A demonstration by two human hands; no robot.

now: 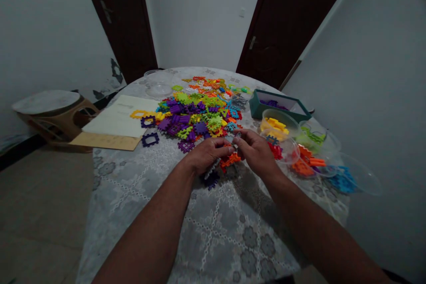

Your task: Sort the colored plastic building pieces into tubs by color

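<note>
Left hand (208,153) and right hand (256,151) together, fingertips pinched on orange pieces (231,159), held just over the surface (216,230) at the near edge of the pile (199,111). Risk: a loose pinch drops pieces among purple strays (210,181) below. Bowls (278,125) crowd the right wrist; a sweep could tip them. Teal box (276,102) behind, paper (121,117) far left.

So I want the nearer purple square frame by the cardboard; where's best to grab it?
Probably pinch one side bar of the purple frame, a finger through its open middle. It lies flat on the tablecloth, apart from the pile, so come down from its near side with the left hand, now holding orange pieces.
</note>
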